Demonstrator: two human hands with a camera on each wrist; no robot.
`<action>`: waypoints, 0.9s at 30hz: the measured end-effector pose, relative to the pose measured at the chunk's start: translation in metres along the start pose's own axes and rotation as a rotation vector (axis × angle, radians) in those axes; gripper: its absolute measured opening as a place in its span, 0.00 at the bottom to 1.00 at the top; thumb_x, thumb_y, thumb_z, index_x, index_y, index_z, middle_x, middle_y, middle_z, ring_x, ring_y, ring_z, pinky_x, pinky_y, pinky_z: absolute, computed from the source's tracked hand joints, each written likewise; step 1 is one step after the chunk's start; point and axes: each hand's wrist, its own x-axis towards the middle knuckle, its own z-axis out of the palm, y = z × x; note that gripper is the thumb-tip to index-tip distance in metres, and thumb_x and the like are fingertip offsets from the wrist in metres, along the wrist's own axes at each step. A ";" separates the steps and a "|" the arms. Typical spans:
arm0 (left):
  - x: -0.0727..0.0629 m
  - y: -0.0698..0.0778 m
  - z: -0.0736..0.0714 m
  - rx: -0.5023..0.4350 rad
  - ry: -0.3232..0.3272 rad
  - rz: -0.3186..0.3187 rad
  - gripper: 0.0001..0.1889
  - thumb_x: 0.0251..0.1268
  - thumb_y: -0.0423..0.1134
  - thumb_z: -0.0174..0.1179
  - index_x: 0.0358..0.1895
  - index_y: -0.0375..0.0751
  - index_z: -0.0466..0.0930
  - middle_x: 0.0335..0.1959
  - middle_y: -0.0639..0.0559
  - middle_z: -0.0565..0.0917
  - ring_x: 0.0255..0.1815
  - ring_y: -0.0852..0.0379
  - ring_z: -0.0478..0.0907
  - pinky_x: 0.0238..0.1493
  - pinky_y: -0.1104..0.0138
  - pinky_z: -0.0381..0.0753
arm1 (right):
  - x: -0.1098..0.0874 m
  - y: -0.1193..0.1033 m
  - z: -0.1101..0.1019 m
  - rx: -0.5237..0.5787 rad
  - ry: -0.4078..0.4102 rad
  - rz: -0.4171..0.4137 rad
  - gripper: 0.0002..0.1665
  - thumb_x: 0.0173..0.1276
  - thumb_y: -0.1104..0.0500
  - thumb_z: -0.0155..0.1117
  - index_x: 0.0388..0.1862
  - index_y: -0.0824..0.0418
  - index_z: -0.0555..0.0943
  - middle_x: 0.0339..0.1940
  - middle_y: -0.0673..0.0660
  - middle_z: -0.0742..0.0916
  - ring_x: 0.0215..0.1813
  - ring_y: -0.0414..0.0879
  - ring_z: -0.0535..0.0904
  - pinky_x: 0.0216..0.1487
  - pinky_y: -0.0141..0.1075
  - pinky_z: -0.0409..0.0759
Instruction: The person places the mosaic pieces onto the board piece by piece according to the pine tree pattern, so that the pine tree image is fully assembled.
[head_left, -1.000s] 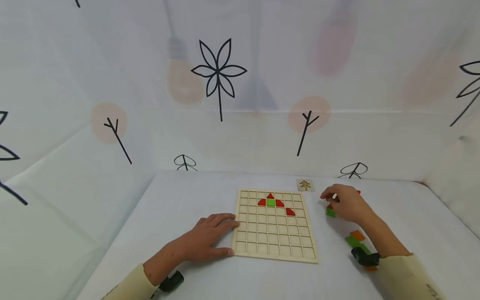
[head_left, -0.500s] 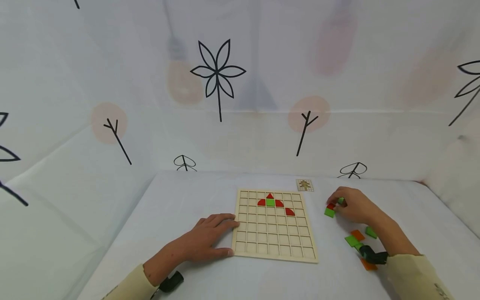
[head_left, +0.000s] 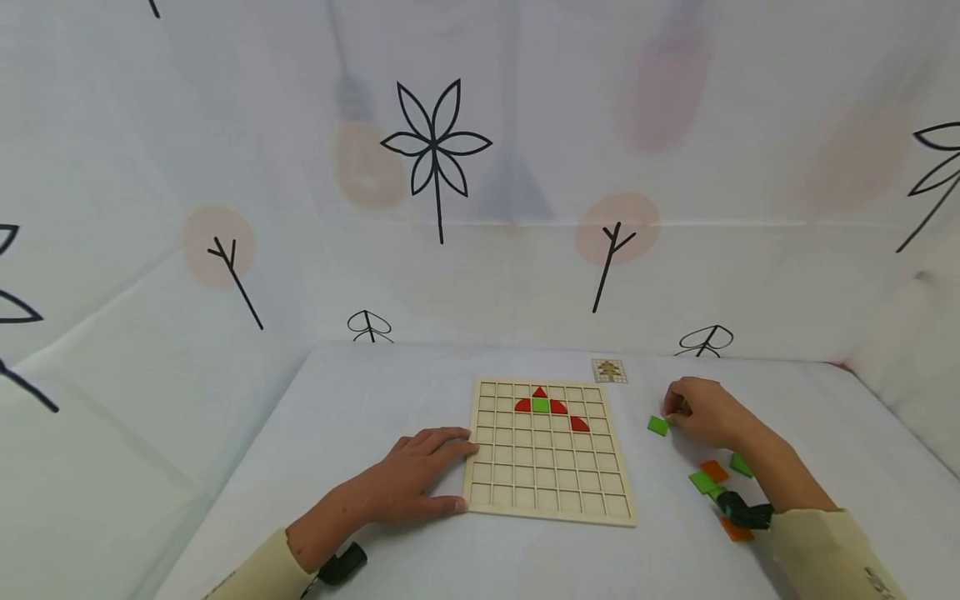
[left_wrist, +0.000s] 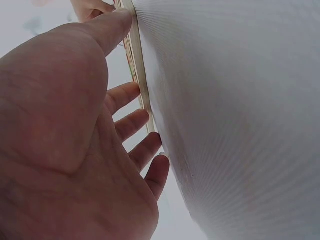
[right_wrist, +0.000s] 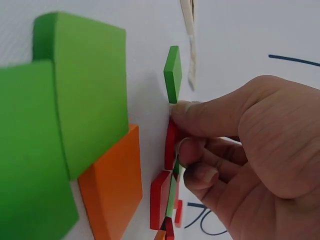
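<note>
A pale grid board (head_left: pixel 551 479) lies mid-table. On it are a red triangle (head_left: pixel 540 392), a green square (head_left: pixel 541 405) and several red quarter-circles (head_left: pixel 580 424). My left hand (head_left: pixel 408 475) rests with extended fingers and thumb against the board's left edge. Right of the board, my right hand (head_left: pixel 703 412) pinches a red tile (right_wrist: pixel 170 144) between thumb and fingers, close to the tabletop. That tile's full shape is hidden, and the hand covers it in the head view. A loose green square tile (head_left: pixel 657 426) lies just left of the right fingertips.
Under the right forearm lie green tiles (head_left: pixel 703 482) and orange tiles (head_left: pixel 715 471). More red tiles (right_wrist: pixel 160 197) sit beyond the right fingers in the right wrist view. A small pattern card (head_left: pixel 610 371) lies behind the board's right corner. A patterned white cloth (head_left: pixel 480 275) hangs behind.
My right hand has moved right and slightly nearer, its fingers closing on the red tile, which no longer shows beside the green square in the head view. The left hand stays still.
</note>
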 end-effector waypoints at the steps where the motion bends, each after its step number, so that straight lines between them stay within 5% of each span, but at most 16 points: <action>1: 0.000 0.000 0.000 0.000 -0.001 -0.003 0.39 0.73 0.68 0.60 0.83 0.67 0.59 0.84 0.61 0.59 0.84 0.52 0.57 0.75 0.41 0.63 | 0.000 0.000 0.000 0.003 -0.004 -0.003 0.06 0.66 0.71 0.71 0.39 0.65 0.82 0.35 0.54 0.83 0.38 0.49 0.77 0.44 0.46 0.82; 10: 0.001 0.001 0.000 0.017 -0.013 -0.017 0.39 0.73 0.68 0.61 0.83 0.68 0.59 0.84 0.63 0.58 0.84 0.53 0.56 0.76 0.43 0.62 | -0.007 0.006 -0.013 -0.004 0.001 0.001 0.09 0.66 0.71 0.71 0.44 0.65 0.87 0.41 0.56 0.86 0.43 0.53 0.79 0.47 0.54 0.85; 18: 0.001 0.002 -0.001 0.026 -0.016 -0.016 0.39 0.73 0.68 0.60 0.83 0.68 0.59 0.84 0.62 0.58 0.84 0.53 0.56 0.76 0.43 0.62 | -0.005 0.013 -0.014 0.007 -0.082 0.047 0.11 0.65 0.68 0.75 0.46 0.67 0.86 0.40 0.55 0.88 0.44 0.53 0.81 0.52 0.56 0.85; 27: 0.000 0.003 -0.002 0.014 -0.005 -0.005 0.39 0.74 0.67 0.60 0.83 0.66 0.60 0.84 0.61 0.59 0.84 0.52 0.57 0.75 0.41 0.63 | -0.006 0.014 -0.014 0.025 -0.100 0.072 0.11 0.65 0.66 0.76 0.41 0.65 0.81 0.35 0.54 0.83 0.38 0.50 0.76 0.39 0.42 0.84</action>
